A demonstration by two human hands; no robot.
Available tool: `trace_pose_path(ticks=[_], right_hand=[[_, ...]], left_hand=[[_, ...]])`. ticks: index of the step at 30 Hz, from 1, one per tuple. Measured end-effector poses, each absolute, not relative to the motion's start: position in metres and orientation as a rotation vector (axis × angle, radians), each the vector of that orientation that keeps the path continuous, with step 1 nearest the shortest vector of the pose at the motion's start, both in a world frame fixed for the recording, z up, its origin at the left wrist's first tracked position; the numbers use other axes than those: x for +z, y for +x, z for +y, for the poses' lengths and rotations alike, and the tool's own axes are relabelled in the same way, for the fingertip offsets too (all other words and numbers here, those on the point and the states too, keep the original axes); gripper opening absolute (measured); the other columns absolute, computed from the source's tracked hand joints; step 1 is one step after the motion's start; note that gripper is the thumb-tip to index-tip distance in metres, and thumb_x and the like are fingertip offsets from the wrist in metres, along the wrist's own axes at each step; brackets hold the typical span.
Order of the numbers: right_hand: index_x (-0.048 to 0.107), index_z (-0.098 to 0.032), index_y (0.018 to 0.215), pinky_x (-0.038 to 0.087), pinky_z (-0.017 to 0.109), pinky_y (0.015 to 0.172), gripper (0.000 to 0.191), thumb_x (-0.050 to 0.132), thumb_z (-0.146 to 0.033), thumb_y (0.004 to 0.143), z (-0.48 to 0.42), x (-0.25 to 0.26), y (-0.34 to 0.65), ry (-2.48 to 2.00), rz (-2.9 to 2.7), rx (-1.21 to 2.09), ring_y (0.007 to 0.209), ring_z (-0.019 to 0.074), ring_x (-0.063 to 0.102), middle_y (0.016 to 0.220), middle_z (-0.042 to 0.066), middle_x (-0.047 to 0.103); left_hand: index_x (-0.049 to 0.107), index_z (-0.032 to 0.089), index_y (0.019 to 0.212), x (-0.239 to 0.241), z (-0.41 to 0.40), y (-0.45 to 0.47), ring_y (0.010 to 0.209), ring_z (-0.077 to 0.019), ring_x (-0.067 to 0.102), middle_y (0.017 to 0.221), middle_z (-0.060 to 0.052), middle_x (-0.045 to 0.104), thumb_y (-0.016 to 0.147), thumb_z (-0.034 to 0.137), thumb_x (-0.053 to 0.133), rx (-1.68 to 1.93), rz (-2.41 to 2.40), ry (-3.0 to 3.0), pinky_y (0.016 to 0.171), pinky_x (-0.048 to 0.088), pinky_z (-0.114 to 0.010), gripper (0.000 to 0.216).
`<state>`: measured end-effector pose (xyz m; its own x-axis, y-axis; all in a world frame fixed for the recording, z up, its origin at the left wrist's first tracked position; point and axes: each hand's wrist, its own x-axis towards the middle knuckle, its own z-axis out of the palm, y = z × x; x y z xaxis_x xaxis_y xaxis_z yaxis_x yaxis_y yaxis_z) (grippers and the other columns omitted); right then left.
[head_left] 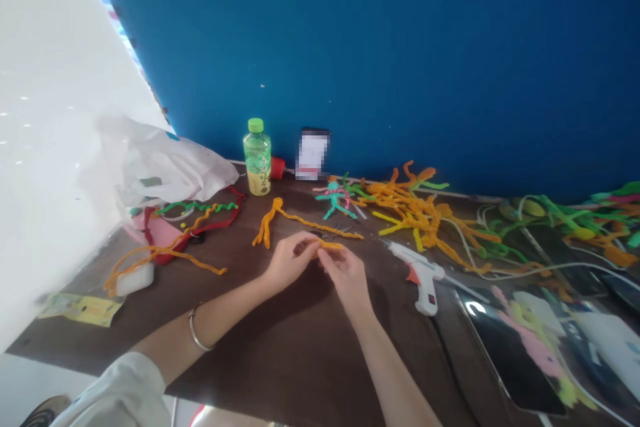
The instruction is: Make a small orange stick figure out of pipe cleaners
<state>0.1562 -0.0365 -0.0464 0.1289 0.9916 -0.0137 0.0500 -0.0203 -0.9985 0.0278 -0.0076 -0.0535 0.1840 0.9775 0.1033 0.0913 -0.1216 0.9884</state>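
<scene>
Near the middle of the dark table, my left hand (295, 258) and my right hand (347, 275) meet fingertip to fingertip. Both are pinched on a short orange pipe cleaner (334, 246), part of which my fingers hide. Just beyond my left hand lies an orange pipe-cleaner figure (270, 221), with a long twisted orange strand (320, 224) stretching right from it. Behind my hands, a pair of scissors (336, 230) is partly visible. A teal and pink pipe-cleaner figure (336, 199) lies farther back.
A white glue gun (419, 273) rests right of my hands, its black cord trailing forward. Orange pipe cleaners (425, 207) pile up behind it. A tablet (510, 353) lies at the right. A green-capped bottle (257, 160) stands at the back, near a white plastic bag (170, 160).
</scene>
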Motion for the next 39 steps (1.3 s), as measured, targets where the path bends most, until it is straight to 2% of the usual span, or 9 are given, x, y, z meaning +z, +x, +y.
trace_pose_path(ticks=[4,9,12,19,24,28,33,37,39], right_hand=[[0.063,-0.016,0.081,0.051,0.035,0.071,0.026,0.067,-0.037,0.067,-0.037,-0.048,0.152,-1.238,-1.062,1.191,0.071,0.0189,0.063,0.077,0.006,0.067],[0.059,-0.016,0.073,0.05,0.034,0.071,0.027,0.071,-0.038,0.062,-0.035,-0.052,0.156,-1.194,-0.871,1.31,0.068,0.0173,0.061,0.071,0.003,0.064],[0.055,-0.018,0.069,0.05,0.034,0.069,0.025,0.07,-0.037,0.062,-0.034,-0.051,0.158,-1.114,-0.772,1.396,0.067,0.0158,0.059,0.07,0.001,0.06],[0.053,-0.018,0.064,0.043,0.025,0.058,0.018,0.065,-0.031,0.067,-0.033,-0.049,0.158,-1.079,-0.752,1.446,0.054,0.0105,0.047,0.054,-0.005,0.046],[0.057,-0.017,0.068,0.039,0.025,0.055,0.021,0.064,-0.037,0.067,-0.033,-0.051,0.156,-1.145,-0.883,1.406,0.055,0.0111,0.047,0.057,-0.003,0.05],[0.054,-0.017,0.062,0.036,0.023,0.052,0.025,0.061,-0.04,0.07,-0.034,-0.052,0.155,-1.193,-1.029,1.304,0.053,0.0101,0.044,0.055,-0.004,0.048],[0.055,-0.017,0.064,0.035,0.023,0.05,0.024,0.063,-0.04,0.069,-0.041,-0.042,0.154,-1.315,-1.188,1.143,0.051,0.0098,0.043,0.054,-0.003,0.047],[0.061,-0.016,0.07,0.038,0.024,0.056,0.028,0.055,-0.043,0.076,-0.043,-0.041,0.155,-1.301,-1.231,1.032,0.057,0.0116,0.047,0.056,-0.002,0.049],[0.061,-0.016,0.076,0.04,0.026,0.06,0.035,0.047,-0.048,0.08,-0.04,-0.045,0.156,-1.24,-1.121,1.05,0.058,0.0122,0.048,0.054,-0.003,0.046]], left_hand=[[0.064,0.014,0.088,-0.052,-0.012,0.03,0.06,-0.0083,0.057,0.099,-0.009,0.056,0.076,0.036,0.053,1.109,1.103,1.434,0.047,0.05,-0.021,0.027],[0.063,0.014,0.081,-0.05,-0.012,0.028,0.062,-0.0096,0.058,0.093,-0.008,0.057,0.078,0.033,0.051,1.144,1.147,1.544,0.047,0.05,-0.019,0.023],[0.06,0.013,0.081,-0.051,-0.01,0.026,0.052,-0.0071,0.055,0.092,-0.008,0.059,0.08,0.033,0.048,1.096,1.159,1.611,0.044,0.047,-0.019,0.023],[0.058,0.013,0.077,-0.046,-0.003,0.023,0.054,-0.0098,0.054,0.061,-0.001,0.06,0.078,0.031,0.049,0.88,1.012,1.56,0.055,0.044,-0.021,0.02],[0.063,0.014,0.075,-0.042,-0.007,0.022,0.049,-0.0088,0.051,0.058,-0.001,0.06,0.079,0.028,0.046,0.879,1.081,1.716,0.053,0.041,-0.02,0.023],[0.064,0.016,0.07,-0.05,-0.012,0.02,0.05,-0.0084,0.049,0.056,-0.001,0.059,0.08,0.024,0.043,0.915,1.143,2.098,0.055,0.038,-0.019,0.024],[0.063,0.016,0.076,-0.065,-0.007,0.013,0.052,-0.0101,0.052,0.061,-0.004,0.062,0.082,0.026,0.042,0.965,1.184,2.34,0.054,0.037,-0.021,0.024],[0.059,0.016,0.068,-0.066,-0.001,0.012,0.049,-0.0098,0.051,0.054,-0.002,0.058,0.079,0.022,0.045,1.117,1.26,2.216,0.053,0.038,-0.021,0.019],[0.058,0.016,0.074,-0.061,0.0,0.014,0.048,-0.0093,0.052,0.055,0.0,0.057,0.078,0.026,0.047,1.197,1.252,1.963,0.053,0.039,-0.021,0.016]])
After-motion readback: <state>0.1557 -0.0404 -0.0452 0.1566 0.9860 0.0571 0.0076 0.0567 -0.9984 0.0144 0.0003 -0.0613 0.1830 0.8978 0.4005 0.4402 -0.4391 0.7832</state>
